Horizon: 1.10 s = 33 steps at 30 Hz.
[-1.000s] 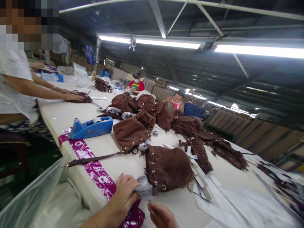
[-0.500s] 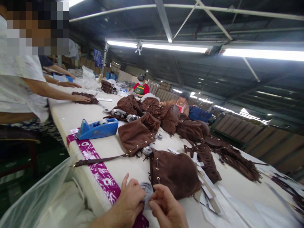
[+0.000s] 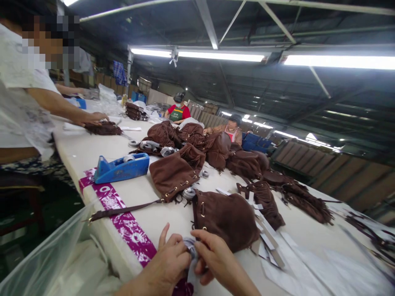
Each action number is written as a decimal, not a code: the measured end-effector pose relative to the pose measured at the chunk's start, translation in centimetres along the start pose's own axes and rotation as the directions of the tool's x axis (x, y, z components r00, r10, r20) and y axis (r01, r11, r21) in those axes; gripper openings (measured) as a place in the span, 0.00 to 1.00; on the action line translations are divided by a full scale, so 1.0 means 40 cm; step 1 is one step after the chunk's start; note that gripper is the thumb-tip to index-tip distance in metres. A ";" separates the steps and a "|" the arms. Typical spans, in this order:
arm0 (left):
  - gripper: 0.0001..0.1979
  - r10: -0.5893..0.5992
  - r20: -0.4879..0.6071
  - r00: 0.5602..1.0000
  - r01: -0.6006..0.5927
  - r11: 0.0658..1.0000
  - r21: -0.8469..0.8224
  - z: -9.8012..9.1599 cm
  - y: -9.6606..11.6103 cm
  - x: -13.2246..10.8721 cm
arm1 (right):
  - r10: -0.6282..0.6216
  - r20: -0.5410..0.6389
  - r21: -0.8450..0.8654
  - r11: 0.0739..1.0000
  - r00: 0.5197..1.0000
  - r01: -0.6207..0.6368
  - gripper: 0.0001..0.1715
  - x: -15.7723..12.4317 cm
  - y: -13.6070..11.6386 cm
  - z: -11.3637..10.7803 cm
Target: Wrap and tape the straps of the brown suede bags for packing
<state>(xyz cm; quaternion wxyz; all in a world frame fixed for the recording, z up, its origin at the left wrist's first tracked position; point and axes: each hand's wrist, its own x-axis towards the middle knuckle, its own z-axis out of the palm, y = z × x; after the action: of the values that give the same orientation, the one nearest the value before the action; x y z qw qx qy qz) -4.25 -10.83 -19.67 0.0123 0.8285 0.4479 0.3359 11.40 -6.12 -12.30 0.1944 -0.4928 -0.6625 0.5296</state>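
A small coil wrapped in pale grey strip [image 3: 189, 243] sits between my two hands at the table's near edge. My left hand [image 3: 169, 261] is closed around its left side, with one finger sticking up. Thumb and forefinger of my right hand [image 3: 216, 257] pinch the coil's right side, where a whitish strip hangs down; its end is partly hidden by my fingers. Just beyond lies a brown drawstring bag [image 3: 228, 220] with metal eyelets. Another brown bag [image 3: 173, 174] lies behind it, its strap [image 3: 126, 209] stretched left across the table.
A blue tape dispenser [image 3: 121, 168] stands on the left over purple printed tape [image 3: 123, 220]. Further brown bags [image 3: 217, 148] are heaped mid-table. Pale strips [image 3: 268, 238] lie to the right. Clear plastic [image 3: 61, 255] hangs at the near left edge. Co-workers stand around the table.
My right hand has moved in against the coil, its fingers now closer to my left hand. The camera view has shifted slightly. At left, the co-worker's arm has moved over the brown bundle.
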 end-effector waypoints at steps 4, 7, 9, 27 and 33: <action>0.11 0.025 0.087 0.996 -0.029 0.999 0.042 -0.013 0.002 0.011 | 0.010 0.087 -0.131 0.991 0.996 0.001 0.15 0.001 -0.014 -0.005; 0.13 -0.026 0.195 0.980 0.020 0.999 0.030 -0.021 0.003 0.023 | -0.020 0.075 -0.094 0.995 0.997 0.027 0.16 -0.007 -0.014 -0.008; 0.14 -0.031 0.246 0.969 0.029 1.000 0.010 -0.027 0.006 0.030 | -0.025 0.059 -0.078 0.997 0.998 0.029 0.17 -0.012 -0.010 -0.010; 0.21 -0.184 0.272 0.944 0.247 0.944 -0.220 -0.069 0.033 0.047 | -0.473 -0.185 -0.118 0.881 0.861 0.459 0.07 -0.053 0.056 -0.004; 0.10 -0.354 0.312 0.881 0.462 0.784 -0.414 -0.083 0.001 0.061 | -0.755 -0.265 -0.471 0.644 0.600 0.603 0.11 -0.121 0.077 -0.025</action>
<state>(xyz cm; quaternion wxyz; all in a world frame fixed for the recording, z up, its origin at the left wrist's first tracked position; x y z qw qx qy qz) -5.20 -9.95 -15.76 0.3374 0.7136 0.5165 0.3319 15.68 -9.89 -13.43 0.4414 -0.3288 -0.8180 0.1673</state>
